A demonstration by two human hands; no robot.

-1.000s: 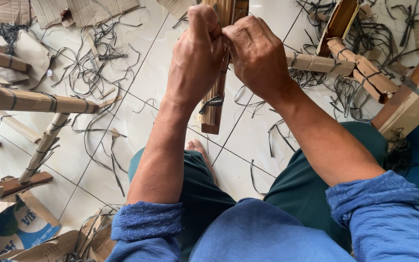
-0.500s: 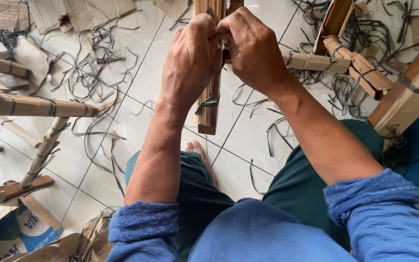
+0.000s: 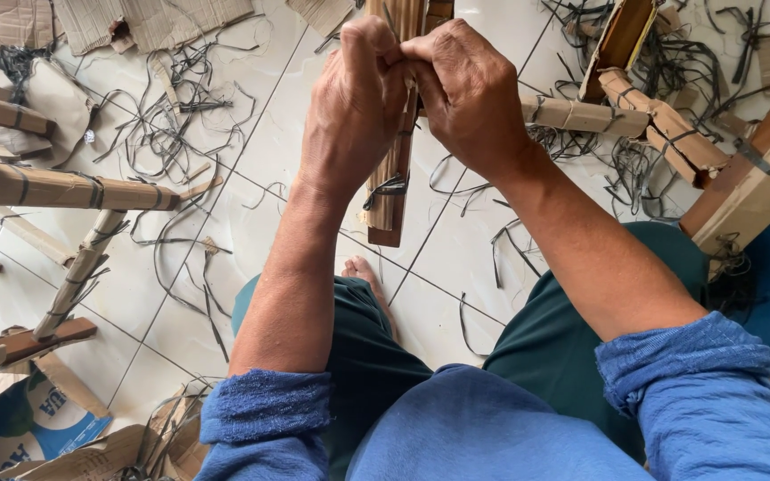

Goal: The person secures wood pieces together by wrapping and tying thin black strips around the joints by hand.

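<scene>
Head view: I am pinching a dark strap end between my left hand (image 3: 354, 102) and right hand (image 3: 470, 89), both closed tight atop the upright cardboard-wrapped bundle (image 3: 391, 191), which is standing over the tiled floor (image 3: 251, 169) before my knees. I am judging that steady, even tension will seat this binding, keeping it level like the lower strap (image 3: 388, 187), clear of the scattered strap offcuts (image 3: 167, 125).

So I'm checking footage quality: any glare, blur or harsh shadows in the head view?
Head view: soft, even light; mild sheen on the white floor tiles; both the left hand and right hand sharp on the wooden bundle; slight wide-angle stretch at the edges.
</scene>
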